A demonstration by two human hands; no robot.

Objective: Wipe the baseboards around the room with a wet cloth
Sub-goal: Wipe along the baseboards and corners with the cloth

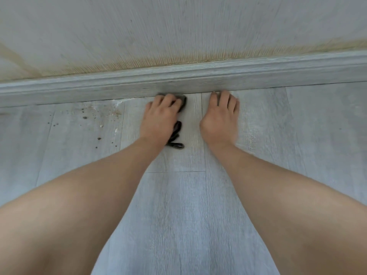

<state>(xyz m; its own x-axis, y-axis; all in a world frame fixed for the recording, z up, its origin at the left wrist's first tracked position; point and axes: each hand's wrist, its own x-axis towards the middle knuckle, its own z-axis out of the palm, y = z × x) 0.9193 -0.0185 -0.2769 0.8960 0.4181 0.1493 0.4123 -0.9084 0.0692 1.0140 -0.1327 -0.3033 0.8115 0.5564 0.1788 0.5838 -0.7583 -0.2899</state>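
The baseboard [198, 76] runs across the view as a grey, wood-grained strip between the wall [178, 26] and the plank floor [188, 215], and both hands reach its lower edge. The left hand [160, 118] lies palm down over a dark cloth [181, 101], its fingers [168, 98] curled over the wad and pressing it against the foot of the baseboard — the cloth shows only as a dark rim just past the fingertips and to their right side. A dark twisted tail of the same cloth [175, 137] trails out from under the heel of that hand, lying on the floor on the side towards the other hand.

The right hand [220, 118] holds nothing. Its fingers [224, 98] are fairly straight and close together, their tips touching the floor right at the base of the baseboard, with the palm raised a little above the planks. The two hands are near each other but apart, a bare strip of floor between them.

To the far side of the left fingers, away from the right hand, crumbs and dark specks of dirt [93, 120] are scattered over the floor close to the baseboard. Above the baseboard, beyond both sets of fingertips, a yellowish stain [139, 60] — uneven and streaky — follows the bottom of the wall.
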